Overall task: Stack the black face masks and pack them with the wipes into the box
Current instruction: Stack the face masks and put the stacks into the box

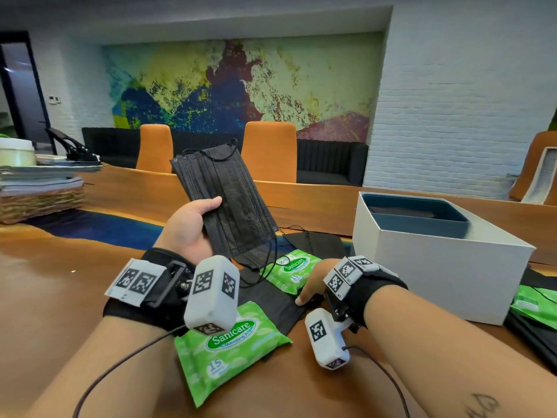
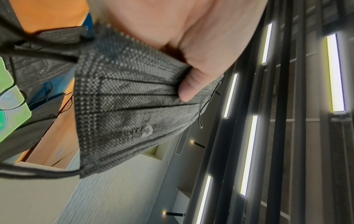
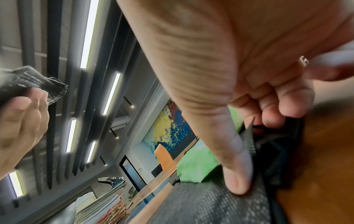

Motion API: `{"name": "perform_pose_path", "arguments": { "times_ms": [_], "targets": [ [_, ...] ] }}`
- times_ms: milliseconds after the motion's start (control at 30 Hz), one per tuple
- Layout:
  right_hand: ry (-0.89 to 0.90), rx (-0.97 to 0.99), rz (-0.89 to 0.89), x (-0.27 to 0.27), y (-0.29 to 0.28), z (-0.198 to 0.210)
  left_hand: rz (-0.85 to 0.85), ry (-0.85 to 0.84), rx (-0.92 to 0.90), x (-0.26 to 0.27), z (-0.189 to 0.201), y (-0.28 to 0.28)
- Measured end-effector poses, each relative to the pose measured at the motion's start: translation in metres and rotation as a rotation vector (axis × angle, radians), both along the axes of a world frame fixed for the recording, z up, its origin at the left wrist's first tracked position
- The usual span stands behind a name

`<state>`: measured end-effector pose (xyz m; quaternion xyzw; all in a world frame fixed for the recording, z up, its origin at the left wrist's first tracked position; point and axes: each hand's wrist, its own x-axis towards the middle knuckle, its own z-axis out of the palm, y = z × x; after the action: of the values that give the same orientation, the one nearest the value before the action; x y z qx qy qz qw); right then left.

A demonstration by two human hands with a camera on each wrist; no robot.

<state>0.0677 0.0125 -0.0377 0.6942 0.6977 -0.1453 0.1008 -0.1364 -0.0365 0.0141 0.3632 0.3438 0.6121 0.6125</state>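
- While the left hand (image 1: 188, 227) is raised above the table (image 1: 60, 267) with its palm turned up, its thumb lies across the held mask (image 1: 224, 200) and clamps it against the fingers behind; the mask stands nearly upright, well to the left of the white box (image 1: 437, 267).
- The right hand (image 1: 313, 282) is lowered to the table just left of the box, thumb (image 3: 235, 174) pressed on a flat mask (image 1: 271, 300) lying there and the fingers (image 3: 287, 103) curled at that mask's edge, pinching it.
- The near wipes pack (image 1: 223, 348) reads "Sanicare" and "15"; the far wipes pack (image 1: 292, 270), closer to the box, carries the same brand and a partly hidden number.
- Both packs are bright green with a white oval label, lying flat left of the box.
- The held mask is black, pleated, with a dotted weave; its ear loops hang loose at top and bottom.
- More black masks (image 1: 316, 242) lie spread on the table between the far pack and the box.
- The box is open, with a dark blue tray (image 1: 422, 218) set in its top.
- A further green pack (image 1: 533, 306) lies to the right of the box.
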Motion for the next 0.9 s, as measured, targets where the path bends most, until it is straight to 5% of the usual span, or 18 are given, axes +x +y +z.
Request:
{"name": "perform_pose_path", "arguments": {
  "times_ms": [367, 600, 800, 900],
  "targets": [
    [0.418, -0.117, -0.275, 0.014, -0.001, 0.015, 0.001, -0.008, -0.009, 0.008, -0.001, 0.006],
    [0.729, 0.033, -0.304, 0.027, -0.018, 0.055, 0.011, -0.013, -0.003, 0.02, 0.009, 0.0],
    [0.854, 0.397, -0.154, 0.046, -0.047, 0.089, -0.015, -0.029, -0.016, 0.032, 0.007, 0.002],
    [0.983, 0.381, -0.141, 0.06, -0.06, 0.099, -0.039, -0.029, -0.049, 0.037, -0.001, 0.006]
  ]
}}
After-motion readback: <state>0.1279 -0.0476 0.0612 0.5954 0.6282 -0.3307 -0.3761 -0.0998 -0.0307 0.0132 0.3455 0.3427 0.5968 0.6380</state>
